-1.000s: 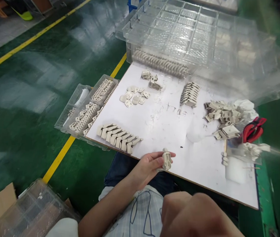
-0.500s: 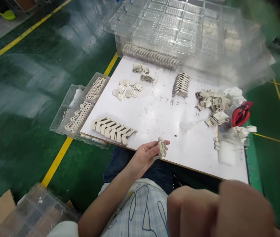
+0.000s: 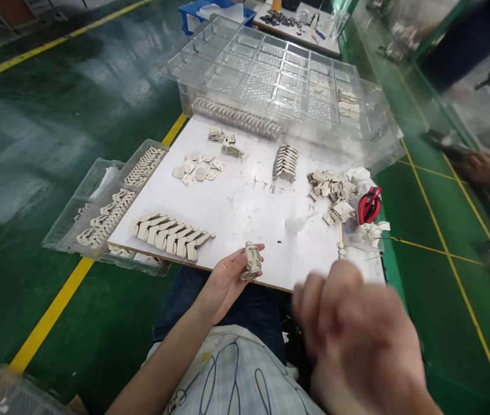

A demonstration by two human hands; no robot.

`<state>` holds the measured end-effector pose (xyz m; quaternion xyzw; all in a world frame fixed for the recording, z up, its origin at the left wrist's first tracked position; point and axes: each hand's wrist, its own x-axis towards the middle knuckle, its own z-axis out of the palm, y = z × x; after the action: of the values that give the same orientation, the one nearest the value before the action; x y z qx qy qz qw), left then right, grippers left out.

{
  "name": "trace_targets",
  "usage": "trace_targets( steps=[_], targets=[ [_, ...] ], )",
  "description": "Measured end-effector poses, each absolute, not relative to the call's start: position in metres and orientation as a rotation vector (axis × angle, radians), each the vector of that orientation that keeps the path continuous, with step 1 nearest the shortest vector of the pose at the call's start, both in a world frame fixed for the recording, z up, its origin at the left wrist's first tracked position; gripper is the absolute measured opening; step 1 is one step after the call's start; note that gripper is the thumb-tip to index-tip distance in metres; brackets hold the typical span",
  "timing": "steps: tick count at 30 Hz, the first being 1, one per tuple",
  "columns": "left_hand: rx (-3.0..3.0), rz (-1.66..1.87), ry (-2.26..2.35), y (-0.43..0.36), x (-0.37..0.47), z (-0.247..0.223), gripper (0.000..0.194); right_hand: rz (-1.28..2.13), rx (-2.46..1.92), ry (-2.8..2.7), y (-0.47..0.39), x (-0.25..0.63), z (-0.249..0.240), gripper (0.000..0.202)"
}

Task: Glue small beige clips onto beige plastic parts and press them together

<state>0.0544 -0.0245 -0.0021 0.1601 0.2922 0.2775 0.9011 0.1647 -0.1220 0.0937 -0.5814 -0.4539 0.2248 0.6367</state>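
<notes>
The left hand [image 3: 227, 279] grips a small beige moulded plastic part [image 3: 252, 261] at the near edge of the white board worktop [image 3: 245, 202], fingers closed around it. The right hand [image 3: 357, 340] hangs blurred, close to the camera, fingers loosely spread (whether it holds anything, I cannot tell). A row of overlapping beige plastic pieces [image 3: 169, 236] lies near the left edge; red-handled pliers [image 3: 369, 204] sit at the right edge. The board's middle is bare.

No readable text; scribbles on white board [image 3: 245, 202] illegible.
</notes>
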Motion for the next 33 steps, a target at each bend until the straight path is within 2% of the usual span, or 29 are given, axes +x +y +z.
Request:
trace_targets(
  steps=[1, 2, 4, 6, 9, 14, 16, 21, 24, 29, 33],
  targets=[
    [0.324, 0.586, 0.606, -0.025, 0.055, -0.001, 0.046, 0.469, -1.370, -0.920, -0.111, 0.179, 0.081, 0.032],
    [0.316, 0.598, 0.612, -0.025, 0.055, 0.000, 0.045, 0.274, -1.429, -0.769, -0.101, 0.195, 0.067, 0.022],
    [0.298, 0.614, 0.629, -0.025, 0.055, 0.002, 0.043, 0.034, -1.572, -0.662, -0.083, 0.226, 0.036, 0.023],
    [0.295, 0.609, 0.643, -0.025, 0.056, 0.003, 0.040, 0.079, -1.773, -0.768, -0.070, 0.248, 0.008, 0.042],
    [0.310, 0.584, 0.634, -0.024, 0.057, 0.005, 0.040, 0.217, -1.854, -0.881, -0.059, 0.258, -0.012, 0.039],
    [0.280, 0.589, 0.600, -0.022, 0.061, 0.007, 0.041, 0.488, -1.486, -0.707, -0.062, 0.248, 0.003, 0.038],
    [0.263, 0.589, 0.599, -0.020, 0.063, 0.006, 0.041, 0.611, -1.326, -0.571, -0.065, 0.250, 0.010, 0.042],
    [0.231, 0.568, 0.612, -0.017, 0.066, 0.003, 0.042, 0.699, -1.242, -0.387, -0.059, 0.259, 0.021, 0.056],
    [0.200, 0.575, 0.615, -0.016, 0.066, 0.001, 0.041, 0.633, -1.241, -0.337, -0.046, 0.257, 0.024, 0.058],
    [0.189, 0.582, 0.606, -0.018, 0.066, -0.002, 0.038, 0.315, -1.398, -0.721, -0.039, 0.247, 0.028, 0.045],
    [0.206, 0.588, 0.566, -0.019, 0.065, -0.005, 0.031, 0.318, -1.500, -0.911, -0.047, 0.242, 0.034, 0.048]
  ],
)
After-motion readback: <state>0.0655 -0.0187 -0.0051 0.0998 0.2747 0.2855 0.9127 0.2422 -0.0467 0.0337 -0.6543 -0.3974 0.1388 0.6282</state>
